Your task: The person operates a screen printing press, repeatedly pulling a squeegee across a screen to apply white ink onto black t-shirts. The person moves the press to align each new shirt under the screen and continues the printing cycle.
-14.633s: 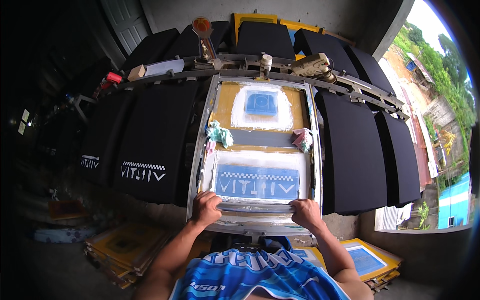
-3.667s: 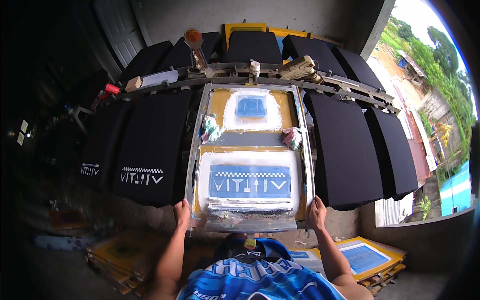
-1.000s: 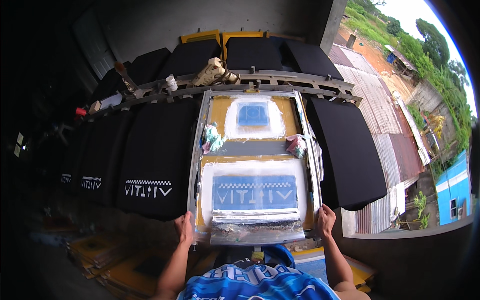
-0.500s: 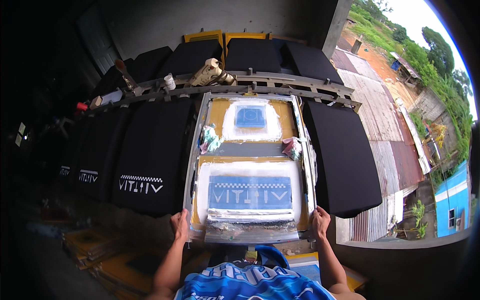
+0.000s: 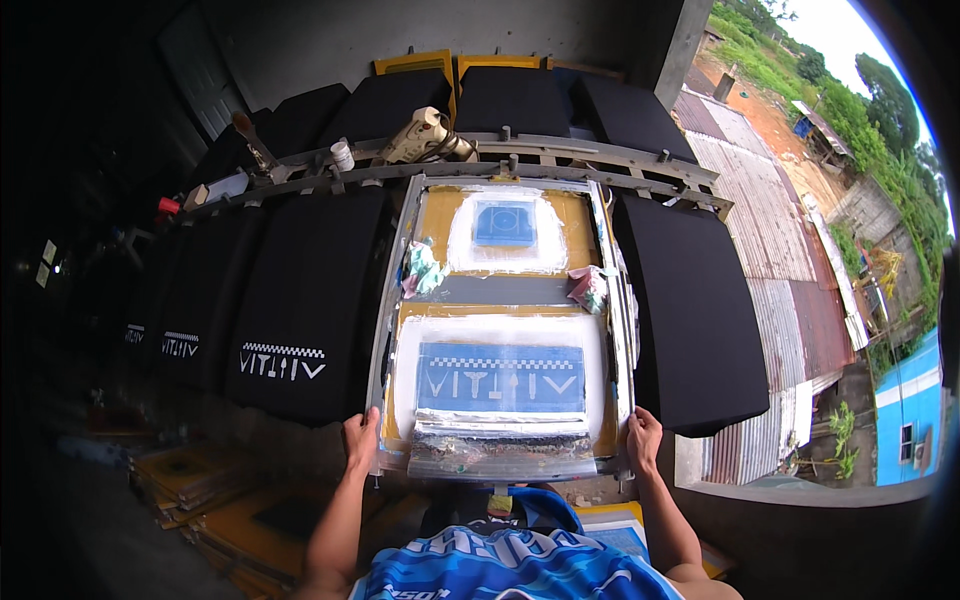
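Observation:
My left hand is closed on the near left corner of a metal screen-printing frame. On the opposite side my right hand grips the near right corner. Inside the frame are two blue stencils, a small far one and a wide near one, each ringed by white ink. Along the near end lies a wide squeegee smeared with ink. Crumpled rags sit on the side rails, a pale green one at left and a pinkish one at right.
Black shirt boards flank the frame; the left one bears a white print, the right one is plain. A metal rail behind carries a heat gun and a white cup. Yellow-framed screens are stacked lower left.
The view has shifted slightly. Both hands keep their hold on the frame's near corners, and the squeegee stays at its near end.

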The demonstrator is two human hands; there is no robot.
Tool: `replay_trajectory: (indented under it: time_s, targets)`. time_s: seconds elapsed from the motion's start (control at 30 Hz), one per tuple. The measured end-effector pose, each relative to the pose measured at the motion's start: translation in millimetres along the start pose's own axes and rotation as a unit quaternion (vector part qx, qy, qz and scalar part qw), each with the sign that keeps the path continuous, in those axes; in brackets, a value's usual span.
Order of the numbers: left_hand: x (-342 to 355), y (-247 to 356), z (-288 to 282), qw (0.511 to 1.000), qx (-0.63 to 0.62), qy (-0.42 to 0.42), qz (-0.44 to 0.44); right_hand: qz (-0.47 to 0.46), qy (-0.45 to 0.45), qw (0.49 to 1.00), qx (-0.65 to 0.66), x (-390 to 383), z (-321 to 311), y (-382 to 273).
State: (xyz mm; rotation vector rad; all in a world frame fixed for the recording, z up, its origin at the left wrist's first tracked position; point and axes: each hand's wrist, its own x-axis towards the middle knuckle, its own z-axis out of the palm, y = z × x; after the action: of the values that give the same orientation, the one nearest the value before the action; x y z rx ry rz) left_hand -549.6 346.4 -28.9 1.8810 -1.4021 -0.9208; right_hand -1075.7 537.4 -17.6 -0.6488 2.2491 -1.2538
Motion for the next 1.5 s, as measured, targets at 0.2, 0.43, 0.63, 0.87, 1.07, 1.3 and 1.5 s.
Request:
replay_trajectory:
  time_s: [0.2, 0.43, 0.63, 0.87, 1.07, 1.3, 1.5]
  targets:
    - [20.2, 7.2, 2.6, 0.999, 0.027, -0.004, -0.02, 0.011, -0.01, 0.999, -0.033, 15.9, 8.0, -20.4]
    - [31.1, 16.2, 23.2, 0.999, 0.021, 0.023, -0.012, 0.006, -0.005, 0.998, -0.057, 40.7, 11.2, -30.1]
    - [19.8, -3.8, 25.5, 0.998, 0.038, 0.044, 0.008, -0.02, -0.034, 0.986, -0.16, 36.7, 6.7, -25.5]
    - [12.9, 16.3, 13.7, 0.968, 0.06, 0.15, 0.193, -0.281, -0.084, 0.925, -0.242, -5.2, 31.9, -80.9]
    - [-51.6, 28.8, -24.4, 0.907, 0.01, -0.146, 0.396, -0.51, -0.314, 0.719, -0.352, -68.4, 39.3, -93.7]
    - [-37.8, 53.6, 0.5, 0.869, 0.103, -0.113, 0.471, -0.5, -0.296, 0.765, -0.277, -51.2, 69.0, -99.1]
    - [24.5, 77.0, 21.8, 0.864, 0.129, -0.097, 0.476, -0.467, -0.171, 0.82, -0.283, -31.5, 114.3, -115.3]
